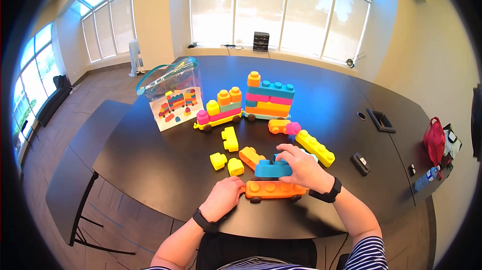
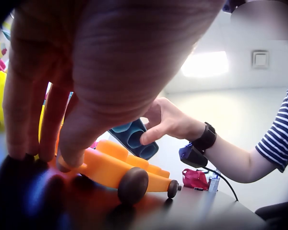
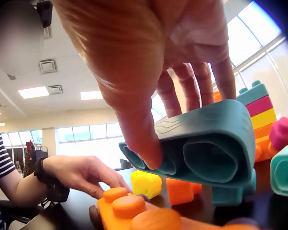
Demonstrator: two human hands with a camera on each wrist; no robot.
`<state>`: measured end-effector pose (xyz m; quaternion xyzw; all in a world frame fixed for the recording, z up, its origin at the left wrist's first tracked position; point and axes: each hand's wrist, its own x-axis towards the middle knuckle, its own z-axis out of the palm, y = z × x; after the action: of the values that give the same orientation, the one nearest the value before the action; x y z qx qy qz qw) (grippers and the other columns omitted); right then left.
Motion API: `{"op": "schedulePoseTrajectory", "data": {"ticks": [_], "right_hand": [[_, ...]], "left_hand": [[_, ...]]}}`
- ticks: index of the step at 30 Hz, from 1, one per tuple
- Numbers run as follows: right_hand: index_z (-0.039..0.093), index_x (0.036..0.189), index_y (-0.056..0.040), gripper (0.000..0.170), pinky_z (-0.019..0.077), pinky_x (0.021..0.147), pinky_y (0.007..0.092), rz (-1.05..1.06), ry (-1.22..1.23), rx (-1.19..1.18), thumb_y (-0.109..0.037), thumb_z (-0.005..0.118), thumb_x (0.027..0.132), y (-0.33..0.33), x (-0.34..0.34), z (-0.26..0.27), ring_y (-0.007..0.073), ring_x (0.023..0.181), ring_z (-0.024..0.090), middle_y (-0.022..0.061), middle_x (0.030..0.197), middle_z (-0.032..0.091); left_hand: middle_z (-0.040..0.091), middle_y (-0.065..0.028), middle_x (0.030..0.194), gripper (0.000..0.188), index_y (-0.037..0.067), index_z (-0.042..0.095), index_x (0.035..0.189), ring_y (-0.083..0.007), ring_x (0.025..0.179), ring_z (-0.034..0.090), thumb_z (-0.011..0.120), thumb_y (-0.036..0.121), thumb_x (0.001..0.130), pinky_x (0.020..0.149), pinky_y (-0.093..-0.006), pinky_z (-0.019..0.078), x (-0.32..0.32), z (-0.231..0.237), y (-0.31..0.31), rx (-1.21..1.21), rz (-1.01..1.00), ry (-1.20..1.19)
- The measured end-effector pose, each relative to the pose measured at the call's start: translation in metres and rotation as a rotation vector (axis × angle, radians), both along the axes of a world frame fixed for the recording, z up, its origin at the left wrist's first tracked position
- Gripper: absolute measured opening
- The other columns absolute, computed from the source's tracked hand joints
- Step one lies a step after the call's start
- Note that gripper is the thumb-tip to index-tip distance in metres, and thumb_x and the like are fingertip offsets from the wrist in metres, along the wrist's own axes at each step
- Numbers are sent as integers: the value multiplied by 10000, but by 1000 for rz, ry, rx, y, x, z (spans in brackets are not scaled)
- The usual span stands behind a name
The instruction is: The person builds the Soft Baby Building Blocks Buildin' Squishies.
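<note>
Right hand (image 1: 303, 169) gripping blue block (image 1: 268, 169), left hand (image 1: 223, 199) pinching orange wagon (image 1: 276, 190).
Wheels (image 2: 133, 186) could roll if you press off-centre.

Bright windows (image 1: 261, 9) behind dark table (image 1: 326, 89)

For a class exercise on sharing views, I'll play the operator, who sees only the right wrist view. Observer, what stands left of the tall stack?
Observer: A lower wagon, with a pink block at its left end.

Operator: My view cuts off the orange wagon's right end. Is there a wheel there, on the person's side?

Observer: Yes, a dark wheel shows under that end of the orange wagon.

Operator: And what is farther left, past the lower wagon?

Observer: A clear bag, with a picture of blocks at its front.
</note>
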<state>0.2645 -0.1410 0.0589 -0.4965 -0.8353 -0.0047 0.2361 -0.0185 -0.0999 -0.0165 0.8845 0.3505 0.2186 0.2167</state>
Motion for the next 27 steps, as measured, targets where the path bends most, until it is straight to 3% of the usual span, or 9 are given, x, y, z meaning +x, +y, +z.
{"op": "schedulePoseTrajectory", "data": {"ticks": [3, 9, 11, 13, 14, 16, 18, 25, 27], "right_hand": [[551, 1184, -110, 609, 562, 866, 437, -264, -32, -395, -155, 932, 711, 2, -5, 4, 348, 1063, 667, 141, 1182, 652], [525, 1189, -86, 558, 550, 873, 435, -83, 118, -311, -231, 905, 806, 13, 11, -14, 367, 1022, 674, 167, 1100, 654], [530, 1201, -59, 540, 538, 894, 410, -34, 310, -387, -257, 888, 848, 21, 20, -18, 313, 1034, 667, 147, 1109, 639], [552, 1200, -62, 500, 509, 912, 364, 53, 394, -362, -257, 871, 868, 37, 10, -29, 193, 1038, 599, 64, 1091, 599], [547, 1224, -66, 478, 526, 896, 381, -43, 443, -304, -185, 842, 867, 31, 34, -24, 218, 995, 635, 82, 1093, 631], [547, 1252, -61, 462, 504, 941, 357, -64, 711, -413, -131, 810, 878, 39, 46, -35, 188, 1037, 589, 49, 1182, 591], [540, 1296, -59, 496, 510, 930, 343, -75, 804, -422, -106, 798, 875, 38, 46, -29, 182, 1013, 591, 65, 1182, 587], [549, 1379, -55, 611, 543, 897, 361, -200, 669, -435, -112, 825, 838, 23, 33, -10, 202, 988, 623, 112, 1133, 632], [602, 1335, -57, 573, 546, 925, 369, -199, 631, -399, -119, 841, 817, 22, 31, -9, 214, 1004, 636, 96, 1158, 657]], "left_hand": [[731, -155, 1073, 131, 0, 736, 996, -378, 989, 700, 676, 110, 958, 884, -478, 570, -1, -1, 0, 6, -1, -9], [729, -157, 1062, 122, 4, 738, 994, -375, 993, 704, 677, 95, 938, 886, -480, 573, -2, -1, 2, 20, -14, -19], [728, -160, 1049, 116, 11, 739, 987, -376, 990, 705, 677, 84, 922, 880, -480, 576, -3, 0, 1, 34, -10, -22], [733, -161, 1017, 146, 32, 735, 1027, -384, 967, 708, 704, 71, 890, 853, -468, 589, -22, -9, 7, 41, 28, -19], [731, -161, 1001, 139, 28, 732, 1020, -386, 956, 706, 699, 76, 894, 854, -466, 589, -5, -18, 11, 83, -45, -58], [730, -153, 1040, 142, 19, 735, 1031, -385, 985, 700, 688, 76, 910, 875, -463, 584, -5, -12, 8, 17, -19, -33], [728, -149, 1081, 152, 9, 735, 1044, -380, 1005, 698, 690, 72, 914, 887, -465, 581, -5, -10, 8, -14, -19, -11], [728, -151, 1107, 155, -1, 731, 1046, -383, 1007, 698, 694, 58, 908, 881, -466, 582, -5, -8, 8, -16, -28, 1], [730, -152, 1099, 154, -1, 730, 1045, -386, 1001, 699, 691, 57, 909, 880, -466, 583, -4, -10, 9, -11, -18, 2]]}}
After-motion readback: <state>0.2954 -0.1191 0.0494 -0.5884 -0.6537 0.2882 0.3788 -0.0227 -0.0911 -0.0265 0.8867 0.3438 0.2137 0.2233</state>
